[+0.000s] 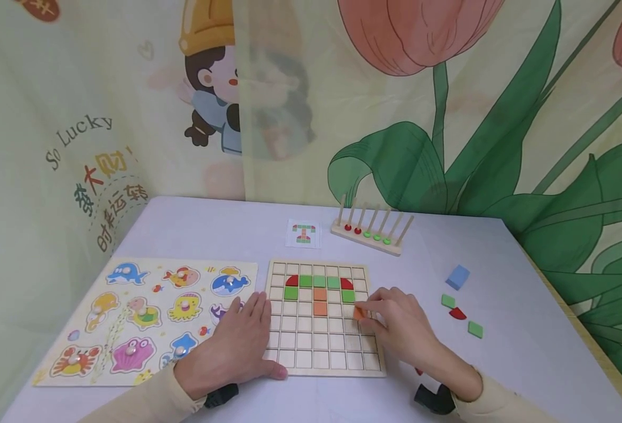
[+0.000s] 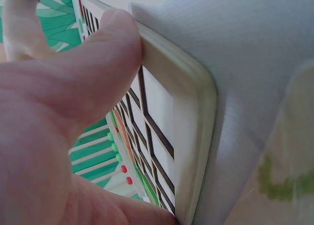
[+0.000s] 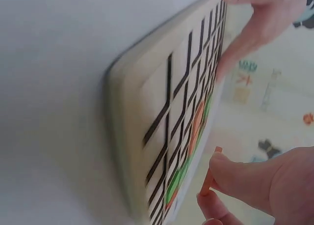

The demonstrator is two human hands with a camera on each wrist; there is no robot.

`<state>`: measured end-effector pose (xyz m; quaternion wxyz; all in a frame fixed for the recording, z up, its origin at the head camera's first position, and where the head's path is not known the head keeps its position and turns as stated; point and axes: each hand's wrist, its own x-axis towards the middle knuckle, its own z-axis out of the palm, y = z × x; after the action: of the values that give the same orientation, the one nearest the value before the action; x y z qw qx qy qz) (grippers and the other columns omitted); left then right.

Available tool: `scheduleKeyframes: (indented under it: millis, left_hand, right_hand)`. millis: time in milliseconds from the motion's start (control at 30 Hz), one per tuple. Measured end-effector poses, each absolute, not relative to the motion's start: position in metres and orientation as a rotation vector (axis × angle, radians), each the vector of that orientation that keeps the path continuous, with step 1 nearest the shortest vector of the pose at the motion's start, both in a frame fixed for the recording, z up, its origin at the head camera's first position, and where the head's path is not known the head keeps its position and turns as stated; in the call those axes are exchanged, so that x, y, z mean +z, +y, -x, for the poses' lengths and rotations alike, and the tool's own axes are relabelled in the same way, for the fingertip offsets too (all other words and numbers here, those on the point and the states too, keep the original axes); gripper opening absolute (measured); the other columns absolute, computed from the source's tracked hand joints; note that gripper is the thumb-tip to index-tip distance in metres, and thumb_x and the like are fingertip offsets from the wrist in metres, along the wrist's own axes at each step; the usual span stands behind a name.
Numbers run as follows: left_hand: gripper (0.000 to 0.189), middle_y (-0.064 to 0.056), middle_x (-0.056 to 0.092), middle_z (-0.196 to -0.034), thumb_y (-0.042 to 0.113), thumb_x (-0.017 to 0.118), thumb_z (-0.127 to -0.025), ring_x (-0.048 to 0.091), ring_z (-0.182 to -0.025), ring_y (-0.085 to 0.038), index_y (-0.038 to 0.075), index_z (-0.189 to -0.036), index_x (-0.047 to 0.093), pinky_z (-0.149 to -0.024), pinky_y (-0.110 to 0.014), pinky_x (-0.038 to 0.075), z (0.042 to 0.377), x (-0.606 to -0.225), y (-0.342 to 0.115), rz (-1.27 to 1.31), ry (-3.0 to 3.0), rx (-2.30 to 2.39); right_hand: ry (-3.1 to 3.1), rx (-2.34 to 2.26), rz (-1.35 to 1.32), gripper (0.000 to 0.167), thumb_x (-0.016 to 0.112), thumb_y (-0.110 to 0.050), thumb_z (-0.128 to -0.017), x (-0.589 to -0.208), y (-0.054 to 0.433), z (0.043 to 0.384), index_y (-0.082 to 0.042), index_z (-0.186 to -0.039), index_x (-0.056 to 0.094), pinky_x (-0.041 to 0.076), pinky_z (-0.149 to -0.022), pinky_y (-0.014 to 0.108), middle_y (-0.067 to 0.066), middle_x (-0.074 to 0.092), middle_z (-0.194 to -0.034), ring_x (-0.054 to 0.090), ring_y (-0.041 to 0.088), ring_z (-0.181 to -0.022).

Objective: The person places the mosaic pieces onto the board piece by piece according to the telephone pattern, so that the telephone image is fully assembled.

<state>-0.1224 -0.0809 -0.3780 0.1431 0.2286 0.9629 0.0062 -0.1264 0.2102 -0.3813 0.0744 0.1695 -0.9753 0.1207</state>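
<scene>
A wooden grid board lies on the table, with green, red and orange tiles in its upper cells. Two orange tiles sit one below the other in a middle column. My right hand pinches an orange square tile between thumb and fingertips, over the board's right side. My left hand rests along the board's left edge, its fingers straight and its thumb touching the frame near the front corner.
A sea-animal puzzle board lies at left. Behind the grid stand a pattern card and a peg rack with red and green beads. At right lie a blue block, green tiles and a red quarter-round tile.
</scene>
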Motion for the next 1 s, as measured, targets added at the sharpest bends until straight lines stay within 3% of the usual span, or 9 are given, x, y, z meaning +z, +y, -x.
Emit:
scheduleKeyframes:
  millis: [300, 600, 1000]
  left_hand:
    - [0.122, -0.024, 0.039, -0.162, 0.079, 0.073, -0.072, 0.033, -0.154, -0.038, -0.007, -0.152, 0.041, -0.125, -0.058, 0.029, 0.122, -0.378, -0.081, -0.657, 2.783, 0.002]
    - [0.123, -0.024, 0.039, -0.162, 0.080, 0.072, -0.071, 0.034, -0.154, -0.038, -0.007, -0.152, 0.042, -0.125, -0.059, 0.029, 0.123, -0.379, -0.081, -0.653, 2.779, -0.004]
    - [0.122, -0.023, 0.041, -0.161, 0.083, 0.069, -0.072, 0.036, -0.153, -0.036, -0.007, -0.151, 0.043, -0.124, -0.056, 0.031, 0.122, -0.379, -0.080, -0.676, 2.795, -0.077]
  right_hand:
    - [-2.859, 0.387, -0.791, 0.021, 0.088, -0.024, -0.081, -0.392, 0.170, 0.135, -0.022, -0.102, 0.084, 0.038, -0.069, 0.023, -0.005, 0.075, -0.091, 0.059, 0.012, -0.081]
    - [-2.843, 0.386, -0.895, 0.022, 0.089, -0.022, -0.080, -0.397, 0.160, 0.139, -0.019, -0.102, 0.084, 0.047, -0.077, 0.029, -0.007, 0.076, -0.091, 0.063, 0.010, -0.083]
    - [-2.820, 0.409, -0.931, 0.020, 0.090, -0.020, -0.078, -0.397, 0.157, 0.142, -0.018, -0.097, 0.085, 0.043, -0.069, 0.023, -0.007, 0.074, -0.083, 0.062, 0.007, -0.075]
